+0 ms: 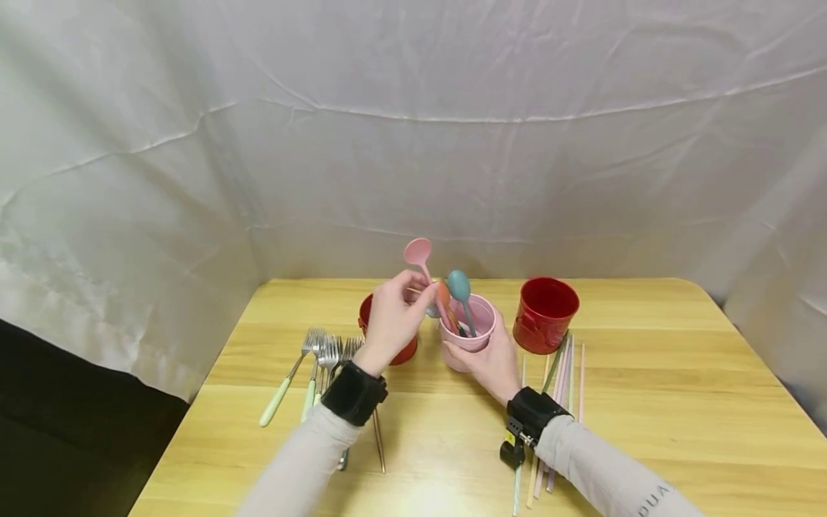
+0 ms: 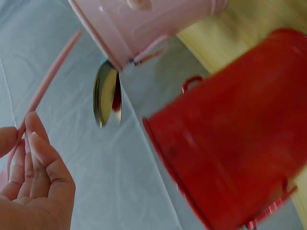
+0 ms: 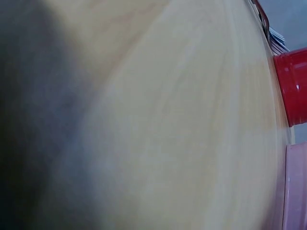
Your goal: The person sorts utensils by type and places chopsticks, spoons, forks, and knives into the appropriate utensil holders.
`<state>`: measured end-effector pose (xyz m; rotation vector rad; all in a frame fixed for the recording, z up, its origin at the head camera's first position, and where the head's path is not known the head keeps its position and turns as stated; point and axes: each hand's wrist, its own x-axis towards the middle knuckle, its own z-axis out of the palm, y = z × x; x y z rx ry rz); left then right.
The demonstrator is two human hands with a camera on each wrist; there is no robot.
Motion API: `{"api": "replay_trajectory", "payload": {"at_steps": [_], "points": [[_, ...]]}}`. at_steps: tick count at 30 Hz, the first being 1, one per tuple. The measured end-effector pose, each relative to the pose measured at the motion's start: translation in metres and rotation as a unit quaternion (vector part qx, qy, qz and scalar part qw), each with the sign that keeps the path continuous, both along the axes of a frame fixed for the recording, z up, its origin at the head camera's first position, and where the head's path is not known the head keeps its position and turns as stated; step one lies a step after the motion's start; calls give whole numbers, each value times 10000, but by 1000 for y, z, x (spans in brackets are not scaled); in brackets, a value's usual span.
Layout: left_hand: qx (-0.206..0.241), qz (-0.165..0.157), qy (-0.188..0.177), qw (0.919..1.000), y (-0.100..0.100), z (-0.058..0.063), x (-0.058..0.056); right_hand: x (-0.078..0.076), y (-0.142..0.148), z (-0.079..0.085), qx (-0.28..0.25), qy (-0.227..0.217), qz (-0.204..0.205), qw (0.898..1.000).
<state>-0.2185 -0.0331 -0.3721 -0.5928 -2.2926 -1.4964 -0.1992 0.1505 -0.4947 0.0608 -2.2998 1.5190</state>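
In the head view my left hand (image 1: pixel 395 314) pinches a pink spoon (image 1: pixel 418 252) by its handle, bowl up, beside the mouth of a pink bucket (image 1: pixel 476 344). The left wrist view shows the thin handle (image 2: pixel 52 72) between thumb and fingertips, its free end close to the bucket's rim. My right hand (image 1: pixel 489 360) grips the bucket from its right side. A teal spoon (image 1: pixel 459 286), an orange spoon (image 1: pixel 443 294) and metal spoons (image 2: pixel 106 93) stick out of it. The right wrist view catches only the bucket's side, with the right hand out of sight.
A red bucket (image 1: pixel 405 352) stands behind my left hand, another red bucket (image 1: pixel 538 332) to the right. Several forks (image 1: pixel 330 352) lie at the left, with a brown chopstick (image 1: pixel 379 441) nearby. Pastel chopsticks (image 1: pixel 563 380) lie under and beside my right wrist. A grey curtain hangs behind.
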Motion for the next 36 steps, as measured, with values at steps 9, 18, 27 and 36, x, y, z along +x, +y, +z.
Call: {"api": "replay_trajectory", "payload": {"at_steps": [9, 18, 27, 36], "points": [[-759, 81, -63, 9971, 23, -8, -8, 0, 1, 0, 292, 7, -129, 9995], [-1510, 407, 15, 9877, 16, -10, -4, 1, 0, -1, 300, 105, -106, 9994], [-1601, 322, 955, 9819, 11, -19, 6, 0, 0, 2, 197, 88, 5, 9998], [-1724, 196, 1419, 9746, -3, -29, 18, 2, 5, 5, 248, -148, 131, 9995]]}}
